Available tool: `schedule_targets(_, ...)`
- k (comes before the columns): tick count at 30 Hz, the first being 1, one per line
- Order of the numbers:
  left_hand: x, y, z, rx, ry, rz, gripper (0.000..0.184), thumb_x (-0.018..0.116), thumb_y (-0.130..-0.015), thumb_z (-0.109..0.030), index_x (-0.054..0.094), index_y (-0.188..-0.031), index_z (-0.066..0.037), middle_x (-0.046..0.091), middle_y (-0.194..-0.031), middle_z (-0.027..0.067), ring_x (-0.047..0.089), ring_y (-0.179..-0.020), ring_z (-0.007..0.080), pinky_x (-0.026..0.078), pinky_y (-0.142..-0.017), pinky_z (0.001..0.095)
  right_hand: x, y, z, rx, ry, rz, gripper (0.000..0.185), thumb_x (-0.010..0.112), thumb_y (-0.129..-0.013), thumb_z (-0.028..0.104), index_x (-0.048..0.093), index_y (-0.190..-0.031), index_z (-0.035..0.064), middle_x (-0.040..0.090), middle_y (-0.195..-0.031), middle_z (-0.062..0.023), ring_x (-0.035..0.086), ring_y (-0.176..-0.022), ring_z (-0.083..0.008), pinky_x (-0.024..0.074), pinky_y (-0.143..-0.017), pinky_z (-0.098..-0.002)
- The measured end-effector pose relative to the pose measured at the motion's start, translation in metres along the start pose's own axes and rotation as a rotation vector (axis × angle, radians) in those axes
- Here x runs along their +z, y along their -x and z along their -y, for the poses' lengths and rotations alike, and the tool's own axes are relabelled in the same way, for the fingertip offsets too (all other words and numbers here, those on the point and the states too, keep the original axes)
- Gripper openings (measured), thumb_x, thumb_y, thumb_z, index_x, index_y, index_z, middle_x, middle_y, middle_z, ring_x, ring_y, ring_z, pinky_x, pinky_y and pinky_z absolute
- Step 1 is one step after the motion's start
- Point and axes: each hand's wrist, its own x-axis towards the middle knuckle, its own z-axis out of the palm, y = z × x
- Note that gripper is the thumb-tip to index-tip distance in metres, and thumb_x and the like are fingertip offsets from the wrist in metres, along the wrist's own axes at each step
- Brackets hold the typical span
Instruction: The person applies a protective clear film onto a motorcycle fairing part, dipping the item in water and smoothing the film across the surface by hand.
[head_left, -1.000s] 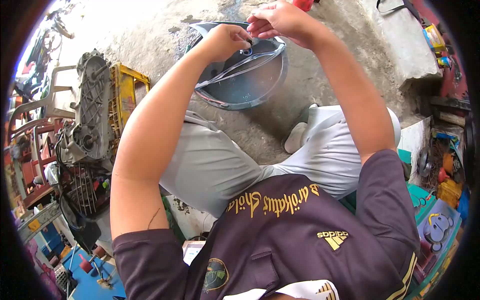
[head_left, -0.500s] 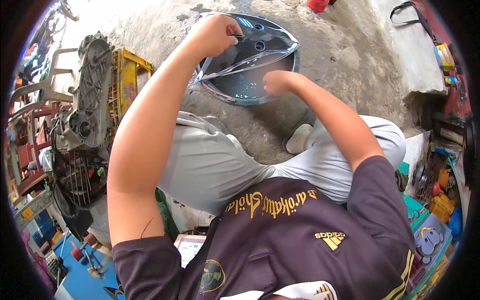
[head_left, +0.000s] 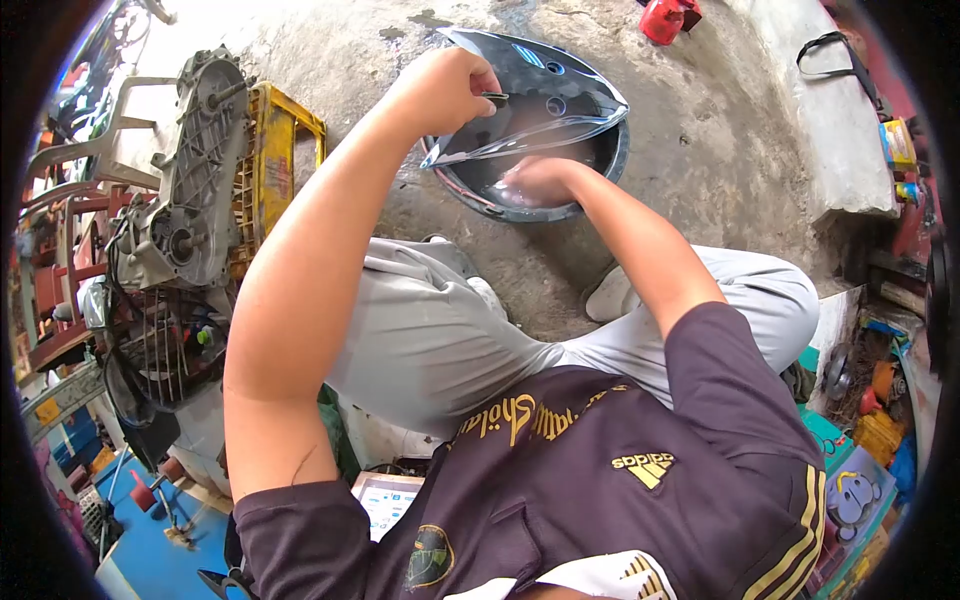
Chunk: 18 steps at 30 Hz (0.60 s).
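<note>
My left hand [head_left: 458,92] is closed, thumb and fingers pinching a small dark edge or tab at the left of a glossy black motorcycle fairing panel [head_left: 520,95]. The panel has two round holes and a blue-and-white striped mark. It lies tilted across a dark round basin [head_left: 485,208] of water. My right hand [head_left: 540,182] is down inside the basin, below the panel's near edge. Its fingers are blurred by motion and splashing water, so I cannot see what they hold, if anything.
An engine casing [head_left: 205,165] and a yellow crate [head_left: 275,170] stand to the left. A red container [head_left: 662,20] sits on the wet concrete floor at the far side. A pale concrete ledge [head_left: 850,150] with a black strap is at right. A tablet [head_left: 388,500] lies by my left side.
My right hand has moved left and down into the basin's water from near its right rim. My left hand keeps its pinch at the panel. The whole view has shifted slightly.
</note>
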Motion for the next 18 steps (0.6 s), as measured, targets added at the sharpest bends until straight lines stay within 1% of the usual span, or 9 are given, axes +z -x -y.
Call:
schedule_targets(3,-0.002,0.001,-0.004,-0.019,0.029,0.027,0.029,0.085,-0.08,-0.019,0.081,-0.107,-0.01,0.078,-0.098,0.0111,0.075,-0.092,0.029,0.059,-0.085,0.0407,-0.003,0.029,0.01,-0.047,-0.151,0.075,0.032,0.062,-0.105,0.035,0.066,-0.088,0.0086,0.061,-0.08,0.002,0.053,-0.069,-0.0056,0.0447,-0.06,-0.0238)
schedule_targets(4,-0.004,0.002,-0.006,-0.027,0.046,0.047,0.03,0.084,-0.081,-0.017,0.08,-0.109,-0.007,0.079,-0.099,0.0134,0.075,-0.091,0.0275,0.059,-0.084,0.0402,-0.008,0.035,0.01,-0.042,-0.149,0.074,0.032,0.062,-0.105,0.035,0.066,-0.088,0.0086,0.061,-0.08,0.002,0.053,-0.069,-0.0056,0.0447,-0.06,-0.0238)
schedule_targets(6,-0.004,0.003,-0.01,-0.03,0.065,0.069,0.031,0.082,-0.083,-0.016,0.079,-0.112,-0.004,0.079,-0.099,0.0157,0.075,-0.091,0.0259,0.059,-0.084,0.0397,-0.021,0.05,0.014,0.001,-0.315,0.148,0.027,0.066,-0.105,0.028,0.069,-0.091,0.0052,0.065,-0.079,-0.0005,0.059,-0.065,-0.0108,0.0484,-0.059,-0.026)
schedule_targets(8,-0.004,0.003,-0.012,-0.033,0.077,0.097,0.031,0.081,-0.083,-0.015,0.08,-0.112,-0.005,0.079,-0.097,0.015,0.074,-0.087,0.0255,0.059,-0.08,0.0399,-0.035,0.059,0.014,-0.103,-0.369,0.128,0.03,0.065,-0.104,0.03,0.071,-0.097,0.0016,0.072,-0.083,-0.0068,0.07,-0.071,-0.0171,0.0572,-0.064,-0.0303)
schedule_targets(10,-0.002,0.003,-0.008,0.005,0.042,0.086,0.03,0.08,-0.083,-0.014,0.08,-0.112,-0.005,0.079,-0.096,0.0146,0.074,-0.086,0.0254,0.059,-0.079,0.04,-0.047,0.079,0.028,-0.152,-0.439,0.001,0.03,0.064,-0.105,0.029,0.072,-0.098,0.0012,0.075,-0.087,-0.009,0.074,-0.077,-0.0199,0.0604,-0.068,-0.0324)
schedule_targets(12,0.001,0.004,-0.005,0.044,0.006,0.077,0.029,0.08,-0.084,-0.013,0.08,-0.112,-0.005,0.078,-0.095,0.0141,0.073,-0.084,0.0253,0.059,-0.078,0.0401,-0.059,0.094,0.043,-0.208,-0.227,-0.196,0.031,0.064,-0.105,0.03,0.073,-0.098,0.0007,0.076,-0.086,-0.0096,0.075,-0.075,-0.0204,0.0616,-0.069,-0.0328)
schedule_targets(15,-0.001,0.008,-0.009,0.012,-0.007,0.084,0.028,0.078,-0.084,-0.013,0.08,-0.112,-0.006,0.077,-0.094,0.0139,0.073,-0.083,0.0256,0.059,-0.077,0.0404,-0.096,0.09,0.03,-0.156,-0.169,-0.278,0.033,0.063,-0.106,0.03,0.073,-0.096,0.0002,0.076,-0.086,-0.0092,0.076,-0.077,-0.019,0.0624,-0.072,-0.033)
schedule_targets(17,-0.002,0.013,-0.011,-0.044,0.03,0.108,0.029,0.077,-0.085,-0.014,0.08,-0.113,-0.007,0.077,-0.094,0.014,0.073,-0.084,0.0262,0.059,-0.077,0.0406,-0.116,0.081,0.015,-0.07,-0.023,-0.522,0.034,0.063,-0.104,0.03,0.075,-0.096,-0.0006,0.078,-0.09,-0.0154,0.078,-0.083,-0.0277,0.0629,-0.078,-0.0405)
schedule_targets(18,-0.002,0.014,-0.009,-0.047,0.029,0.108,0.029,0.077,-0.085,-0.014,0.08,-0.113,-0.007,0.077,-0.094,0.014,0.073,-0.084,0.0262,0.059,-0.077,0.0406,-0.113,0.083,0.015,-0.072,-0.024,-0.519,0.034,0.063,-0.104,0.03,0.075,-0.096,-0.0006,0.078,-0.09,-0.0154,0.078,-0.083,-0.0277,0.0629,-0.078,-0.0405)
